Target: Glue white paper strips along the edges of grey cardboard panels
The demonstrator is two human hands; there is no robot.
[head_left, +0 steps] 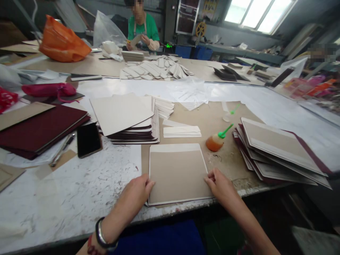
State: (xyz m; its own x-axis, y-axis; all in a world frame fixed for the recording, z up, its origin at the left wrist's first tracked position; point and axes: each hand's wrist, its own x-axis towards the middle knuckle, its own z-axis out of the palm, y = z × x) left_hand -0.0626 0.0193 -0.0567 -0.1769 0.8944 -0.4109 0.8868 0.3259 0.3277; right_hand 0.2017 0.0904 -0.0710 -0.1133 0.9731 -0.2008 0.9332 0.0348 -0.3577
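Note:
A tan rectangular panel with a pale border and a white strip along its far edge lies flat at the table's front edge. My left hand pinches its left edge, thumb on top. On the opposite side, my right hand is closed on the right edge with fingertips and thumb. Just beyond the panel sits a small stack of white strips. A squeeze bottle with orange liquid and a green nozzle stands past my right hand.
A stack of pale panels stands back left, with a black phone and maroon boards farther left. More finished-looking panels are piled at right. Across the table, a person in green handles a piece beside a heap of pale pieces.

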